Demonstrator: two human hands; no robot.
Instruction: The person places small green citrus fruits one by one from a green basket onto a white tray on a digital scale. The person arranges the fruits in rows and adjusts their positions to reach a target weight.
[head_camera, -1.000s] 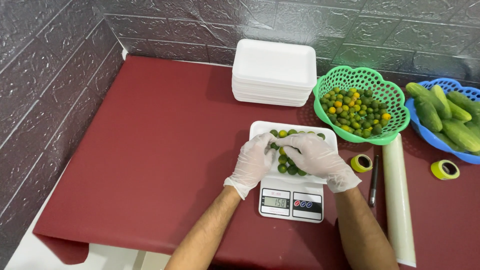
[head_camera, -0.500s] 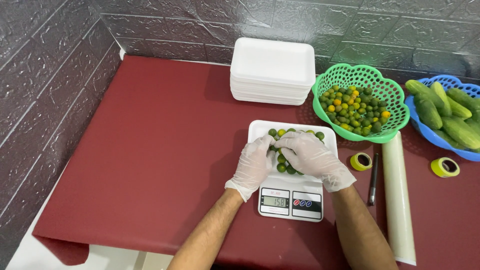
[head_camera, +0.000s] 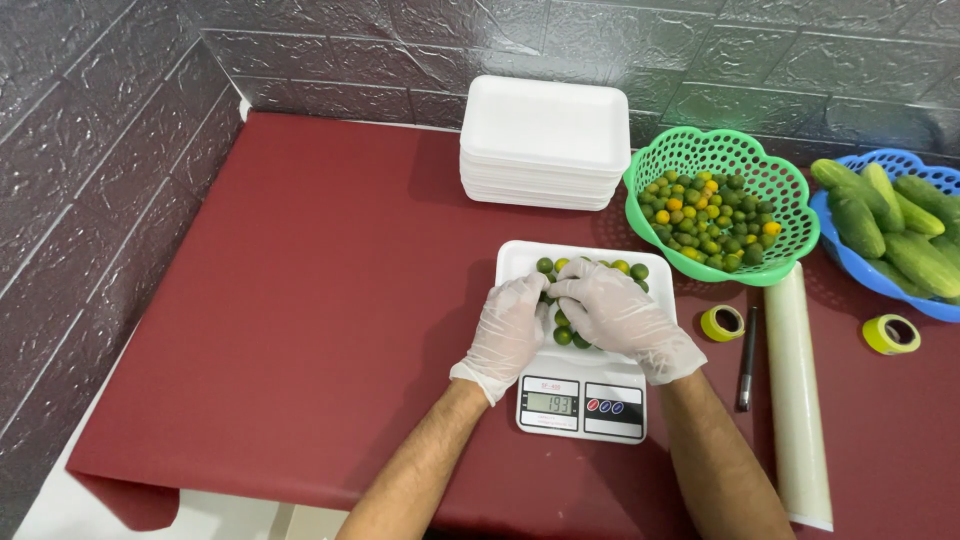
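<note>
A white foam tray (head_camera: 520, 262) rests on a small digital kitchen scale (head_camera: 581, 403) near the table's front. Small green and yellow citrus fruits (head_camera: 596, 267) lie in the tray. Both hands wear thin clear gloves. My left hand (head_camera: 508, 335) lies on the tray's left side with its fingers among the fruits. My right hand (head_camera: 620, 315) covers the middle of the tray, fingers curled over the fruits and meeting the left fingertips. Whether either hand grips a fruit is hidden.
A stack of white foam trays (head_camera: 545, 140) stands at the back. A green basket (head_camera: 722, 160) of the same fruits sits right of it, then a blue basket (head_camera: 850, 265) of cucumbers. Two yellow tape rolls (head_camera: 721, 323), a dark pen (head_camera: 746, 358) and a film roll (head_camera: 797, 390) lie right of the scale.
Both hands have stayed on the tray, shifting slightly among the fruits, with the fingertips drawn closer together. Nothing else has moved.
</note>
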